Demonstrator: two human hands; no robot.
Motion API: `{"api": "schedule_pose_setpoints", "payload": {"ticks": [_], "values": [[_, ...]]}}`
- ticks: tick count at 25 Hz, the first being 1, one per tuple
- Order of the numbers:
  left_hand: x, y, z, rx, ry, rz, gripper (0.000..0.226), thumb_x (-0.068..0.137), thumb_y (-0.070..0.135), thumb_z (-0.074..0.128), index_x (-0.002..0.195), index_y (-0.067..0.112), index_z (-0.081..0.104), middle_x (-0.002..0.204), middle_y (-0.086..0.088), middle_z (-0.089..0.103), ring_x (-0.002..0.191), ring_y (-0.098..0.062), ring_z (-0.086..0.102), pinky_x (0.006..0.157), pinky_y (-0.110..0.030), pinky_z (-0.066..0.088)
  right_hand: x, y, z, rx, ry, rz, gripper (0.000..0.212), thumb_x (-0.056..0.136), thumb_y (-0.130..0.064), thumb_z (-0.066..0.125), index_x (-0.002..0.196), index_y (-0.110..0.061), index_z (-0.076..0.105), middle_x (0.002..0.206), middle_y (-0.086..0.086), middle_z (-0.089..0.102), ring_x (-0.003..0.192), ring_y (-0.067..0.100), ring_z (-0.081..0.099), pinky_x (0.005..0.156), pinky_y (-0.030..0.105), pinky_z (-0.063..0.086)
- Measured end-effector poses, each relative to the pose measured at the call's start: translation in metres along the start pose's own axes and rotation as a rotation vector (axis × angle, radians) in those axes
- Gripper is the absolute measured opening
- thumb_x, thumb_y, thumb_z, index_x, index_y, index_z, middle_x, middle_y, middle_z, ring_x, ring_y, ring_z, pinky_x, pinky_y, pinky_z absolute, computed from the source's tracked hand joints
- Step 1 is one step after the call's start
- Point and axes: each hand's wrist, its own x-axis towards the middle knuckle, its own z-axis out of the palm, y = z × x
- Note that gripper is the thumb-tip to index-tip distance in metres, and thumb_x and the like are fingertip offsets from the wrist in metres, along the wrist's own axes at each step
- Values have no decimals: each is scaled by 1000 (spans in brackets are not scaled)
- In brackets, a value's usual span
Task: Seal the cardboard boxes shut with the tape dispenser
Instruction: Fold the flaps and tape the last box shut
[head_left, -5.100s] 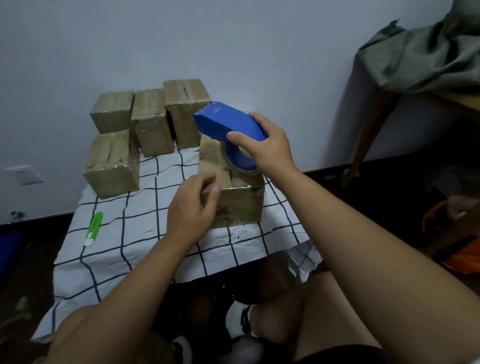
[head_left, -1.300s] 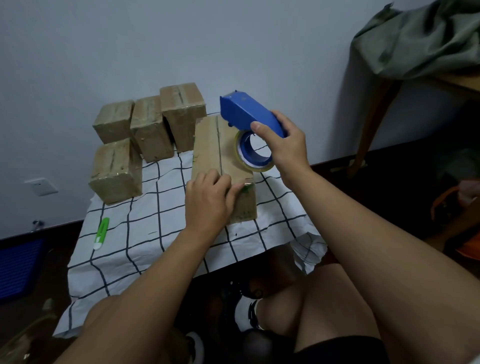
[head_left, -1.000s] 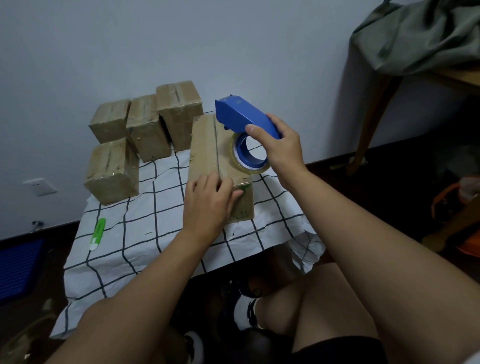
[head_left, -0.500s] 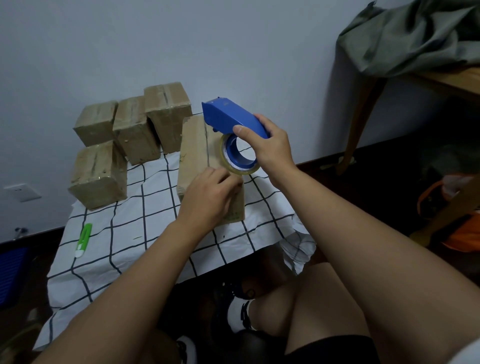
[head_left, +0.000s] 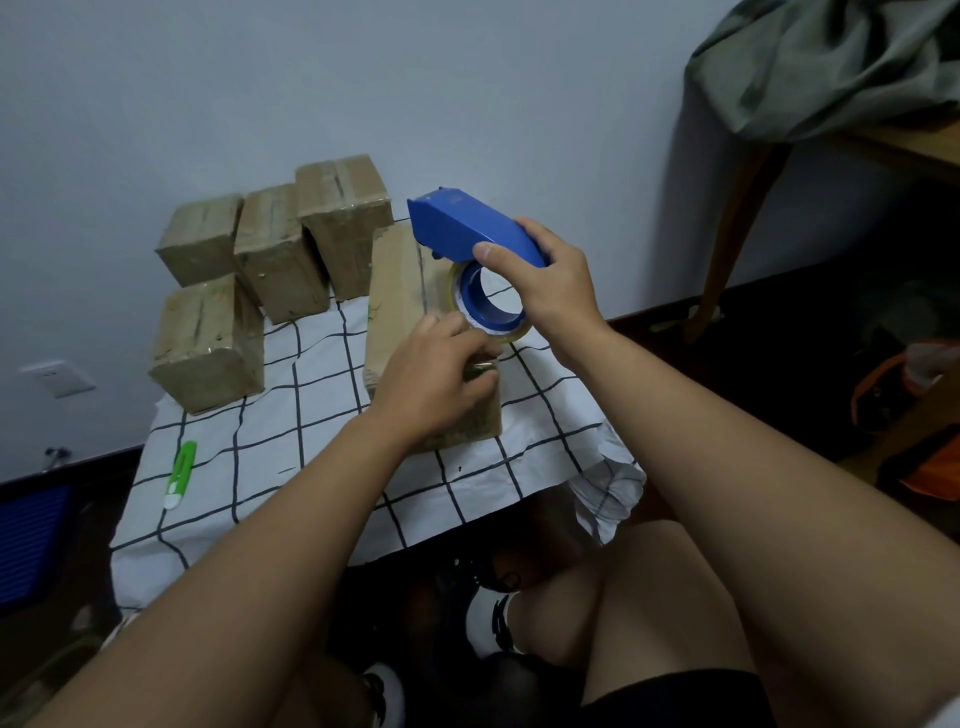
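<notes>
Left hand (head_left: 434, 379) presses curled fingers on the near end of the box (head_left: 400, 291) at frame center, likely pinning the tape end. Your right hand (head_left: 553, 280) grips the dispenser (head_left: 467, 228) above it, ready to pull.

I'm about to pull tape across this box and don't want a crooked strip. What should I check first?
1. Right hand grips the tape dispenser: ok.
2. Left hand steadies the near end of the box: ok.
3. Tape end stuck to the box: cannot tell, the fingers hide it.
4. Dispenser lined up over the top seam: cannot tell, it hides the seam.
5. Far end clear of the taped boxes behind: not ok, they look nearly touching.
</notes>
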Motion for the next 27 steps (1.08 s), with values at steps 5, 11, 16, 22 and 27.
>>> {"api": "schedule_pose_setpoints", "payload": {"ticks": [5, 11, 16, 22, 27], "values": [[-3, 5, 4, 8, 50, -75, 22, 85, 40, 69, 103, 28, 65, 93, 13, 44, 92, -11, 42, 73, -29, 35, 1, 4, -2, 52, 19, 16, 28, 84, -35, 77, 106, -19, 69, 97, -4, 66, 83, 6, 59, 74, 19, 50], [-4, 16, 15, 94, 152, -211, 30, 78, 36, 70, 83, 24, 43, 85, 5, 46, 82, -17, 43, 69, -31, 36, 2, 6, -3, 47, 8, 5, 26, 83, -36, 76, 104, -20, 69, 95, -3, 65, 83, 8, 59, 75, 22, 49], [-1, 30, 30, 87, 265, -275, 22, 73, 21, 65, 80, 17, 45, 82, 1, 43, 77, -19, 39, 65, -31, 29, 1, 4, -2, 33, -1, 0, 24, 83, -36, 77, 101, -23, 70, 96, -3, 68, 85, 8, 61, 80, 29, 52], [-11, 22, 38, 57, 353, -198, 19, 80, 22, 68, 83, 14, 51, 81, -1, 47, 76, -20, 42, 64, -34, 38, 2, 5, -4, 49, 1, 5, 24, 84, -35, 76, 102, -20, 70, 91, -7, 66, 81, 6, 59, 76, 22, 49], [-16, 18, 41, 79, 381, -169, 23, 86, 30, 67, 79, 13, 53, 78, -3, 49, 74, -20, 44, 62, -32, 35, 1, 9, -9, 50, 35, 27, 23, 84, -35, 76, 102, -21, 71, 91, -8, 66, 80, 4, 60, 73, 19, 49]]}}
